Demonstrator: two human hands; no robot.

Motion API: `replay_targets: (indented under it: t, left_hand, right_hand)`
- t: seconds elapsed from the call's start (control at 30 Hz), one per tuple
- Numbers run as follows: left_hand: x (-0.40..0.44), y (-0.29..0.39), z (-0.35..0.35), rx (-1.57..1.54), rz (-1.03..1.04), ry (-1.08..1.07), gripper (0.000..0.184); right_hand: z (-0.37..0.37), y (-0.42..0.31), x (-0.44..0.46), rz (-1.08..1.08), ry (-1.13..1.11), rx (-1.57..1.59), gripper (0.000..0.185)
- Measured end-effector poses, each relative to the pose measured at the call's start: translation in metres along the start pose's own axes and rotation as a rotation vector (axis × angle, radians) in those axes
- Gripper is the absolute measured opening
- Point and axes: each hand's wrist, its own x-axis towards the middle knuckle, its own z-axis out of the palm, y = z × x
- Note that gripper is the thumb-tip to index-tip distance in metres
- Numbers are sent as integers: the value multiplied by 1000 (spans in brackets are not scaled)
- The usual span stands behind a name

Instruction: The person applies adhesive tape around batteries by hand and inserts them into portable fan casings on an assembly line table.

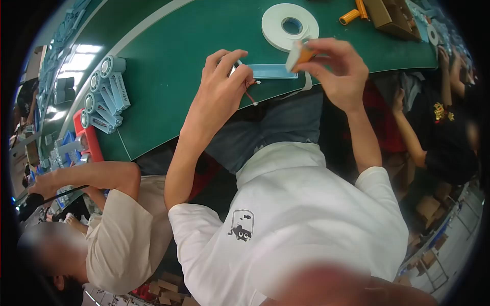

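Note:
My left hand [223,76] curls its fingers round the end of a long light-blue plastic housing [273,71], which lies near the table's front edge. Thin red and dark wires with small white connectors [255,103] hang beside that hand. Above the housing's other end, my right hand [337,69] pinches an orange cylinder [305,54], apparently a battery, with a pale flat piece on its near side; motion blurs it. A strip of white tape [308,81] hangs by the table edge below it. Just behind stands a large roll of white tape [268,28].
Several light-blue handheld fans [104,94] stand at the left of the green table [173,66]. At the back right are orange cylinders [349,17] and a cardboard box [390,20]. A co-worker [122,224] sits close on my left; another person [449,148] is on the right.

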Motion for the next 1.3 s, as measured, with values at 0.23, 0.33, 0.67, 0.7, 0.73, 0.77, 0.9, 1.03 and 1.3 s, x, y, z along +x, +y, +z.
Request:
replay_targets:
  t: [0.23,0.33,0.67,0.7,0.73,0.77,0.9,1.03,1.3]
  left_hand:
    - [-7,-8,-2,24,27,17,19]
    - [-9,-10,2,32,25,30,19]
    - [-12,-15,4,-7,26,61,18]
    - [-12,-15,4,-5,31,65,18]
    - [-12,-14,5,-7,33,67,18]
    - [-13,-14,6,-6,34,73,18]
    - [-12,-13,4,-29,22,65,17]
    - [-14,-14,7,-35,35,83,17]
    - [-11,-13,7,-45,19,81,17]
  right_hand:
    - [17,-14,22,-106,-412,-415,31]
    - [21,-20,31,-201,-515,-520,29]
    - [28,-22,50,-136,-793,-563,24]
    - [26,-20,52,-97,-789,-514,24]
    - [24,-18,54,-54,-788,-463,24]
    - [23,-16,56,-16,-789,-413,24]
    - [28,0,65,33,-928,-442,31]
    - [27,8,85,231,-1110,-361,37]
    - [7,13,59,628,-793,-42,34]
